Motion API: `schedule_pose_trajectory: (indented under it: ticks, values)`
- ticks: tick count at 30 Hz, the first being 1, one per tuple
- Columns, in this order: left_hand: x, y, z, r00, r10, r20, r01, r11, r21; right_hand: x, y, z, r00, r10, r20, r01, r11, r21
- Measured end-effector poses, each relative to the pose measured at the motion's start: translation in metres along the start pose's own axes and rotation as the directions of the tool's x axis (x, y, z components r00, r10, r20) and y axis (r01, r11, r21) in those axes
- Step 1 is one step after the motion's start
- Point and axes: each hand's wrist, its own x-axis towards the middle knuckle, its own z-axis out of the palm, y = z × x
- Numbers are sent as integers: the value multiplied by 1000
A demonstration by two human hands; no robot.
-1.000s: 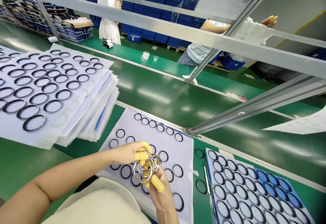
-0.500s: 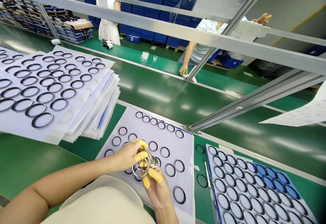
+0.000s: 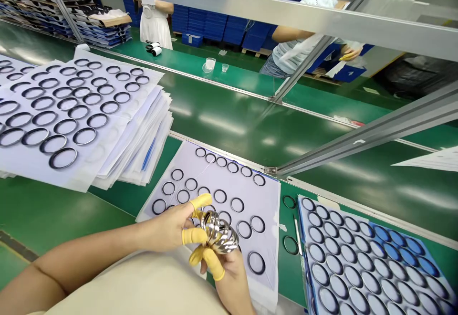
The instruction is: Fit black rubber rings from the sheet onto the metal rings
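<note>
Grip of left hand (image 3: 166,231) and right hand (image 3: 231,284) clamps metal rings (image 3: 217,233).

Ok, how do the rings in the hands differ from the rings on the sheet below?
The held rings are bunched together between the left hand and right hand, while the sheet rings lie flat and apart on the sheet. The held rings look bright silver; the sheet rings look black. Both are round rings.
</note>
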Motion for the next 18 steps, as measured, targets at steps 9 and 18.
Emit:
schedule_pose_trajectory:
  ticks: [9,18]
  values:
    - [-5,33,10,979,5,206,-33,991,133,-6,-14,-4,979,-157,130,192,925,-327]
    - [-11,38,3,971,109,212,-180,920,349,-17,-15,-16,888,-290,357,459,600,-655]
